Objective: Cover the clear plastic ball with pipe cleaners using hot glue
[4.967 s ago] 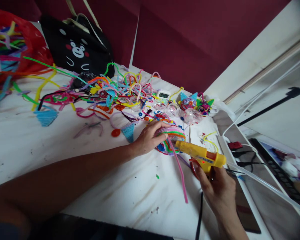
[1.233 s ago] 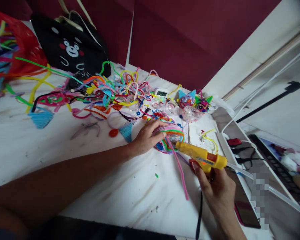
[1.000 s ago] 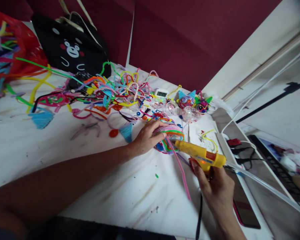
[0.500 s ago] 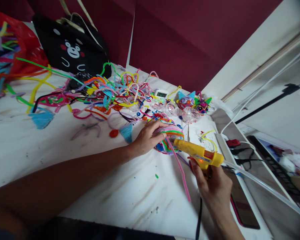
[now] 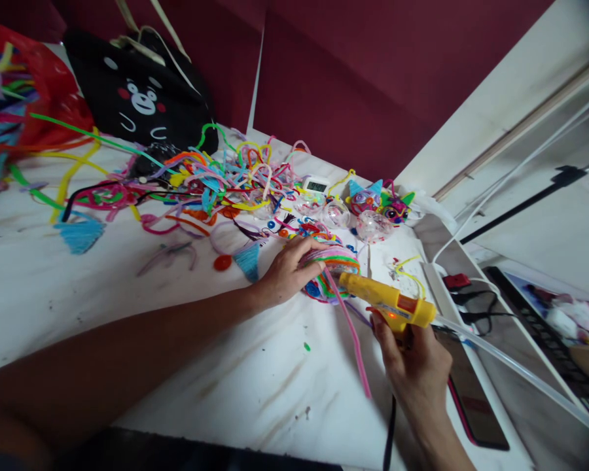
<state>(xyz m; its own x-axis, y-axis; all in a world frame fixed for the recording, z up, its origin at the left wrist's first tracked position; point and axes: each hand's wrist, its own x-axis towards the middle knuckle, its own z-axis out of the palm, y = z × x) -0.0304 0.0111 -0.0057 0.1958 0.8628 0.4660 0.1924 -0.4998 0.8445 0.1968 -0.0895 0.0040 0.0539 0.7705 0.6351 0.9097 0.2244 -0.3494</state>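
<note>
My left hand (image 5: 294,268) is closed on a round ball (image 5: 346,258) wrapped in rows of coloured pipe cleaners, holding it on the white table. A loose pink pipe cleaner (image 5: 352,330) hangs from the ball beside my thumb and trails toward me. In my right hand (image 5: 415,360) is a yellow hot glue gun (image 5: 390,299) with an orange light lit and a long clear glue stick (image 5: 510,366) out of its back. Its nozzle points at the ball's right side, close to the pink pipe cleaner; whether it touches cannot be made out.
A tangle of pipe cleaners (image 5: 235,173) spreads behind my left hand. Two decorated balls with pointed ears (image 5: 366,196) stand at the back near clear plastic balls (image 5: 373,226). A phone (image 5: 478,399) lies right of my right hand; a black bag (image 5: 142,98) stands at back left.
The glue gun and my right hand have shifted very slightly left. My left hand keeps its hold on the ball.
</note>
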